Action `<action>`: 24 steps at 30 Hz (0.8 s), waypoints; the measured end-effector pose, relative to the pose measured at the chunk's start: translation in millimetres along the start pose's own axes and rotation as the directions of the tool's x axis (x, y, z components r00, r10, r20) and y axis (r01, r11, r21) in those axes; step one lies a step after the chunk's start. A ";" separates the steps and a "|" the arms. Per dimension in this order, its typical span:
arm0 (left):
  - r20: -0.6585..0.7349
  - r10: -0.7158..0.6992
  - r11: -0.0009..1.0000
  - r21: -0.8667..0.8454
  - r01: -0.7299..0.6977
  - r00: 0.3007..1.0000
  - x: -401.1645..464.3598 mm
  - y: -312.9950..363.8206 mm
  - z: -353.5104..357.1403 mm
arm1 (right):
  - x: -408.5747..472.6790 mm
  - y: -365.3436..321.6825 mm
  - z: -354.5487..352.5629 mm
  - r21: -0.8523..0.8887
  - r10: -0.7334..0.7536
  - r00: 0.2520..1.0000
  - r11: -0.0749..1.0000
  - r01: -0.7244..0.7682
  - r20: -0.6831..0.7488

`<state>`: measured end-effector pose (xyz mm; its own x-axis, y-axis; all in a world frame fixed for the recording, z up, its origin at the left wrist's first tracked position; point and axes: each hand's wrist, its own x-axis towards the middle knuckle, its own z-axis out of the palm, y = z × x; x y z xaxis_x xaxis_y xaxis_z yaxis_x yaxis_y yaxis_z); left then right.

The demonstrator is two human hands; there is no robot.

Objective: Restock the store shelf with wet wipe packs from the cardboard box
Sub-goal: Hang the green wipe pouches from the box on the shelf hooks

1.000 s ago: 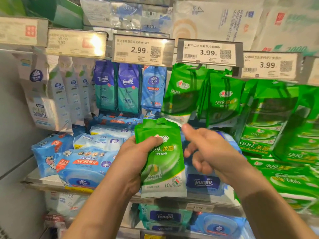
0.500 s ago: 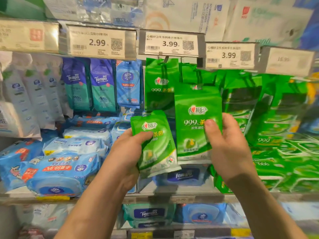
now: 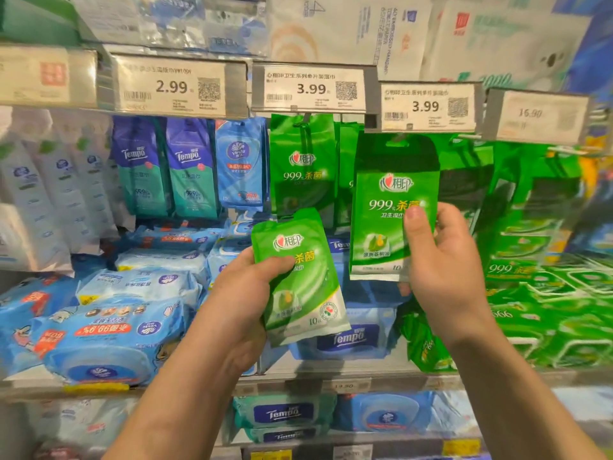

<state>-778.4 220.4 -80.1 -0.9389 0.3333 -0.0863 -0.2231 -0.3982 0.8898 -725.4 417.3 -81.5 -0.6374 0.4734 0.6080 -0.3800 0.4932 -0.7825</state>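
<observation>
Two glossy green plastic wet wipe packs are in hand at the shelf. The right hand (image 3: 444,273) pinches one upright green pack (image 3: 393,207) between thumb and curled fingers, with its dark hanger tab lifted to just under the white 3.99 price tag (image 3: 428,106). Half a second ago that pack sat lower, and a second ago the right hand held nothing, so a pack has been taken up and raised toward the hanging row. That suggests the hanging step is under way. Whether the tab's hole has already caught a peg I cannot tell, since the tag hides the peg.

The left hand (image 3: 245,293) grips the second green pack (image 3: 298,277), tilted, fingers wrapped round its left edge and thumb across its front, held in front of the blue Tempo wipe packs (image 3: 345,336) lying on the metal shelf edge (image 3: 331,380). It has barely shifted, and looks like the next one to hang. More green packs (image 3: 303,167) hang just left of the raised one. The cardboard box is out of view.
</observation>
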 end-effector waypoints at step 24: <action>0.148 0.191 0.974 0.095 -0.206 0.970 -2.7 2.8 8.5 | 1.9 -4.7 -1.7 -0.446 0.200 0.972 0.886 -0.127 0.120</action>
<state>-774.3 225.6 -73.6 -0.9150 0.3737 0.1521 0.0010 -0.3748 0.9271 -723.6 417.2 -76.4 -0.7763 0.4714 0.4186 0.0431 0.7021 -0.7108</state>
